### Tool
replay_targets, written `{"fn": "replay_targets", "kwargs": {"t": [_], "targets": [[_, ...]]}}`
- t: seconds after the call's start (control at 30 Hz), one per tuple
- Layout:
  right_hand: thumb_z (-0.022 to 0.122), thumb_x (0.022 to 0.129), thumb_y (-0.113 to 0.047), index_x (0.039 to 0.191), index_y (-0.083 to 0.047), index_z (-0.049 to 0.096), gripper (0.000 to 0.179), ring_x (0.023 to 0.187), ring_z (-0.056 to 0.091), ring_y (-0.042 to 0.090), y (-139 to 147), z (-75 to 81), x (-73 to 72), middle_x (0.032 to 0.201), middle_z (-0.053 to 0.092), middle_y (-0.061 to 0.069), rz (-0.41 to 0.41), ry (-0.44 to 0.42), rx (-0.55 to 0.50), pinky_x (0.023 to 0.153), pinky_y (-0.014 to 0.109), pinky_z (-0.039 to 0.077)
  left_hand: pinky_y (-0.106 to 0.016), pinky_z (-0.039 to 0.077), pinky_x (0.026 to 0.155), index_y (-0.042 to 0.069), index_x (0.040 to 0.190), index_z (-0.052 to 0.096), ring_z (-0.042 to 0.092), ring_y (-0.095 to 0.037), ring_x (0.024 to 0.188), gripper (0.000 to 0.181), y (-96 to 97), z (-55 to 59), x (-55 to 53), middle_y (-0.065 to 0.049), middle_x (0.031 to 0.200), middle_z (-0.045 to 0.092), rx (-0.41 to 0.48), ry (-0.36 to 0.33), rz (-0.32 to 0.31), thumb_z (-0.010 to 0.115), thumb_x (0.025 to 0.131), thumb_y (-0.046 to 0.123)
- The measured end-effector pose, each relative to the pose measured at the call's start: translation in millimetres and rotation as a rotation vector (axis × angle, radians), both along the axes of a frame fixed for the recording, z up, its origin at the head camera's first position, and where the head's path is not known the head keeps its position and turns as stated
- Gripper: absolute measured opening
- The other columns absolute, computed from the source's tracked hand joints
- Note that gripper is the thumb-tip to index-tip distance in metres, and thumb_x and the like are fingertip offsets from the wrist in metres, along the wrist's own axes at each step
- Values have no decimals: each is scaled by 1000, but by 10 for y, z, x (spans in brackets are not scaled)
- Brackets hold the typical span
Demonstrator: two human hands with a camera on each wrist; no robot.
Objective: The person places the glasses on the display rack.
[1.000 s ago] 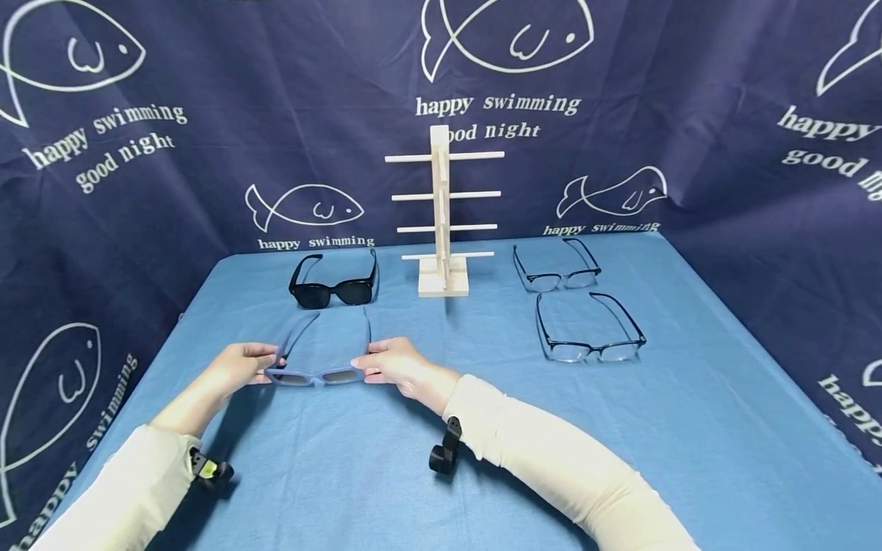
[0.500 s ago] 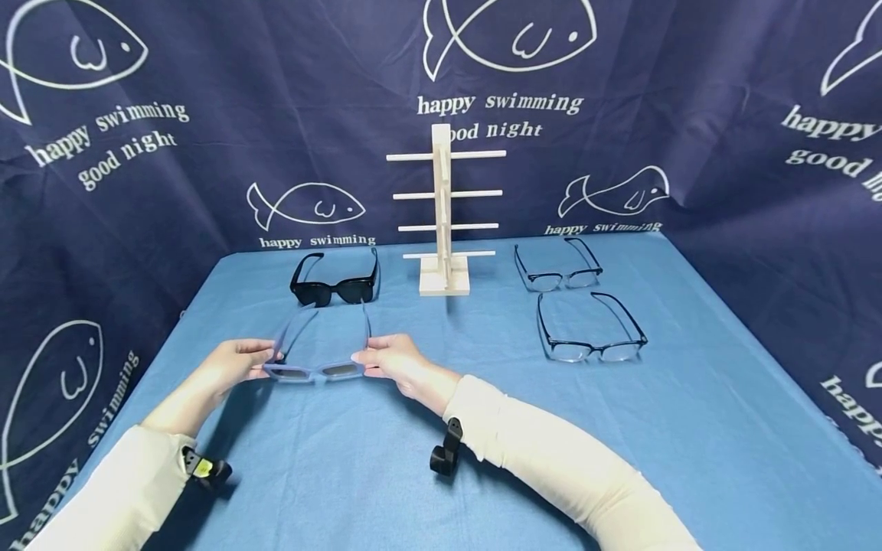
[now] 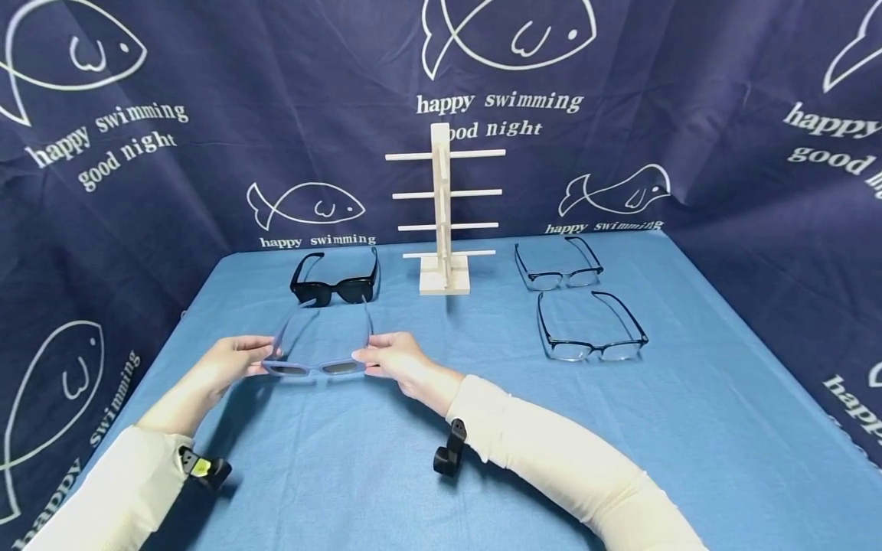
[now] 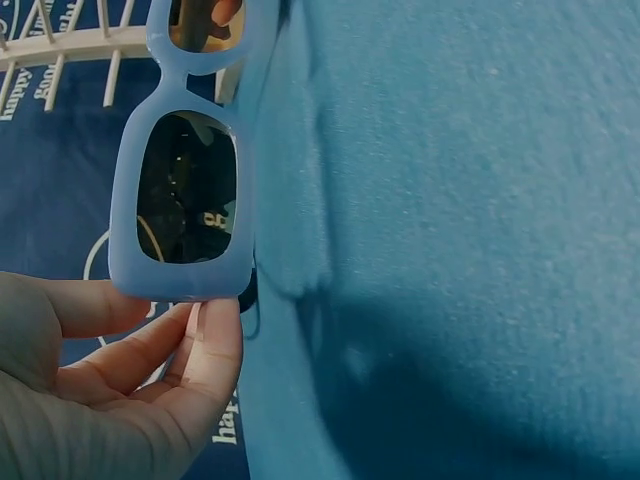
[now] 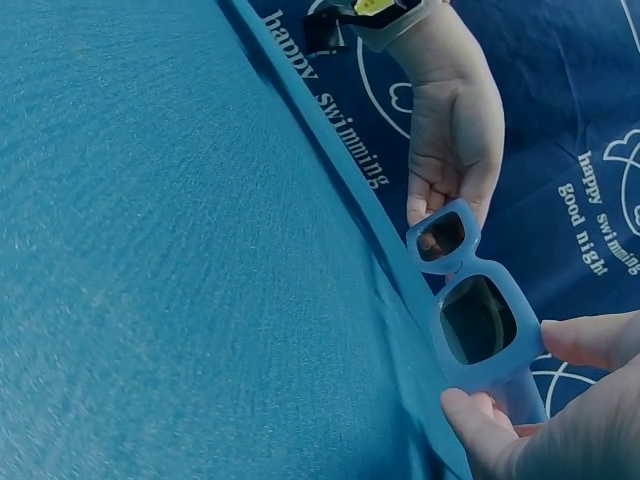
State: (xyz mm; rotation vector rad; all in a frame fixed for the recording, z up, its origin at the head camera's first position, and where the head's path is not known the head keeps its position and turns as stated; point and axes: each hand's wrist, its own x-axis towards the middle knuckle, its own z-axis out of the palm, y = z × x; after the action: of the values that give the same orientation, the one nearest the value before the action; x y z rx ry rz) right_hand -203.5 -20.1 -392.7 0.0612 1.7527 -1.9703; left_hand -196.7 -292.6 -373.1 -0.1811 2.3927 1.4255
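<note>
A pair of blue-framed sunglasses [image 3: 342, 367] with dark lenses is held between both hands in the head view, temples unfolded and pointing toward the back. My left hand [image 3: 230, 361] pinches the left end of the frame. At the opposite end, my right hand [image 3: 400, 361] grips the right hinge corner between thumb and fingers. The left wrist view has the blue sunglasses [image 4: 187, 190] close up, with the left thumb and fingers at the frame's outer edge. In the right wrist view, the right fingers [image 5: 575, 340] hold the nearer lens corner.
Just behind the held pair lie black sunglasses [image 3: 335, 291]. A wooden display stand [image 3: 443, 210] with several crossbars rises at the back middle. To the right rest two pairs of clear glasses, the rear glasses [image 3: 565, 280] and the front glasses [image 3: 596, 350], on the blue cloth [image 3: 524, 428].
Both hands have raised the blue sunglasses slightly and shifted them a little toward the back; the temple tips now overlap the black sunglasses in the head view.
</note>
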Motion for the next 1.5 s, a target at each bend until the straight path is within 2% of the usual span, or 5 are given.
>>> {"fn": "replay_targets", "kwargs": {"t": [0.37, 0.7, 0.9, 1.17, 1.5], "targets": [[71, 88, -7, 135, 10, 47, 56, 111, 64, 33, 22, 79, 33, 126, 60, 23, -6, 17, 19, 95, 34, 56, -21, 58, 76, -14, 140, 38, 61, 5, 78, 47, -13, 53, 7, 5, 105, 71, 9, 3, 16, 47, 103, 14], [72, 87, -8, 134, 10, 48, 56, 112, 63, 35, 46, 164, 39, 127, 60, 23, -10, 36, 27, 94, 34, 56, -22, 58, 78, -12, 141, 38, 63, 1, 80, 48, -1, 88, 18, -6, 116, 69, -2, -13, 23, 47, 103, 17], [71, 87, -10, 134, 9, 49, 55, 111, 64, 35, 82, 191, 38, 125, 62, 22, -20, 52, 33, 93, 33, 57, -24, 59, 83, -11, 142, 37, 63, 3, 82, 48, 30, 112, 7, -1, 112, 69, 29, -11, 20, 47, 103, 15], [71, 88, -11, 135, 9, 48, 56, 111, 65, 34, 165, 193, 33, 126, 62, 22, -18, 81, 36, 93, 32, 57, -21, 59, 79, -13, 142, 35, 63, 4, 81, 50, 83, 135, -11, 5, 105, 69, 104, 9, 1, 49, 102, 14], [71, 88, -14, 137, 7, 47, 58, 107, 67, 29, 229, 230, 23, 128, 61, 20, -4, 74, 58, 97, 35, 55, -20, 58, 82, -12, 144, 31, 64, 4, 85, 51, 107, 158, -20, -1, 113, 67, 149, 26, -21, 46, 103, 13]]}}
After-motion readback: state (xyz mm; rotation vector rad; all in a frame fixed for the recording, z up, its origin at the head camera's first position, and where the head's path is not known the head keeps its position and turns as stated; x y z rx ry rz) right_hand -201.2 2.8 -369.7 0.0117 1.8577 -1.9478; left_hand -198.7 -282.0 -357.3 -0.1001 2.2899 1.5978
